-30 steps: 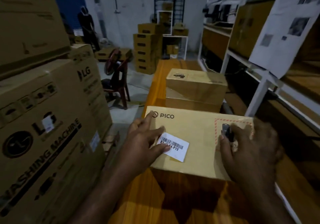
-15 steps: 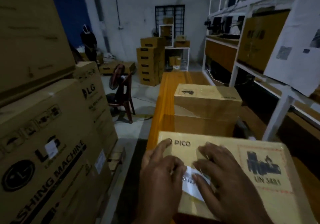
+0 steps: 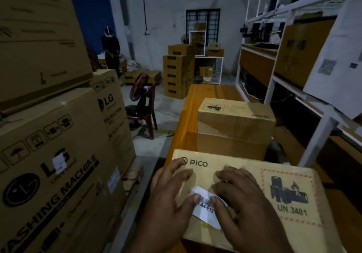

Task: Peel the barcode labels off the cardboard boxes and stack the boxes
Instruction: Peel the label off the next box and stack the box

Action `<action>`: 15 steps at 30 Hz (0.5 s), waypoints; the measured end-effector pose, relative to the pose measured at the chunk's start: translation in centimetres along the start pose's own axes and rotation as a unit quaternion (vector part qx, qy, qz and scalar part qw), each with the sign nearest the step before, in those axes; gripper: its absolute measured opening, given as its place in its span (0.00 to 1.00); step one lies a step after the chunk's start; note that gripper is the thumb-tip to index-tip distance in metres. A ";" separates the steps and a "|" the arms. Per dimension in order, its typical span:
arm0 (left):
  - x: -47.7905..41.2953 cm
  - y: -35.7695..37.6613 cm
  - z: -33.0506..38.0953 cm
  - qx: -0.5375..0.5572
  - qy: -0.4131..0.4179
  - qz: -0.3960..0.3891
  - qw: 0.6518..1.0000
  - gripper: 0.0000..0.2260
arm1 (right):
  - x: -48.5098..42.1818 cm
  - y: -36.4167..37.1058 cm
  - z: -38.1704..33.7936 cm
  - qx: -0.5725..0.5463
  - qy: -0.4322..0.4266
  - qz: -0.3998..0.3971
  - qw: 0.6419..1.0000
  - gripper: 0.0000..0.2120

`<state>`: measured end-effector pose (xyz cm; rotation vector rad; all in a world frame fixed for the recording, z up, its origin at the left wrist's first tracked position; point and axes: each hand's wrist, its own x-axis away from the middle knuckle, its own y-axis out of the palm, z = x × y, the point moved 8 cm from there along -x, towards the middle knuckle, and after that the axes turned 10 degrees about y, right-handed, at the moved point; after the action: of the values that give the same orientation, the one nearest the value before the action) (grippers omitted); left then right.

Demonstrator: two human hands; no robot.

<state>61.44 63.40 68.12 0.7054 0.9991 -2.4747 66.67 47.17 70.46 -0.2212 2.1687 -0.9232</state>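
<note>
Label-peeling is the step on now. The white barcode label point(image 3: 205, 207) sits on top of the tan cardboard box printed PICO point(image 3: 205, 176), which lies nearest the camera on the orange wooden table point(image 3: 203, 94). Most of the sticker looks flat against the card, and only its far end seems a little raised, so I'd call the peel barely begun.

Both hands are flat on the box lid. The left hand point(image 3: 172, 199) has its fingers spread over the PICO logo corner, with the thumb tip pressing on the barcode. The right hand point(image 3: 244, 203) mirrors it, fingers fanned out across the lid and thumb tip beside the other on the label. The thumbs are nearly touching. That's pressing, not pinching, and nothing is gripped yet.

Next, as I read it, a nail has to work under that raised end and get a proper pinch. Then comes a slow, low pull while the other hand pins the box.

Just behind are two brown cardboard boxes already stacked point(image 3: 235, 127), the likely home for this one.
</note>
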 end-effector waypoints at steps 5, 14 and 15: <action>-0.2 0.2 -0.1 0.012 -0.018 0.008 1.000 0.09 | 0.1 -0.5 0.3 -0.042 0.007 0.023 0.999 0.11; -0.5 0.1 0.0 0.016 -0.022 0.005 1.000 0.04 | -0.2 -0.4 0.7 -0.060 0.024 -0.029 0.997 0.13; -0.6 0.1 0.1 0.020 -0.023 0.002 1.000 0.06 | -0.2 -0.2 0.8 -0.057 0.022 -0.044 0.997 0.12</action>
<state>61.98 63.36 68.43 0.6588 0.9332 -2.5030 67.34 46.70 70.39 -0.3577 2.2708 -0.8596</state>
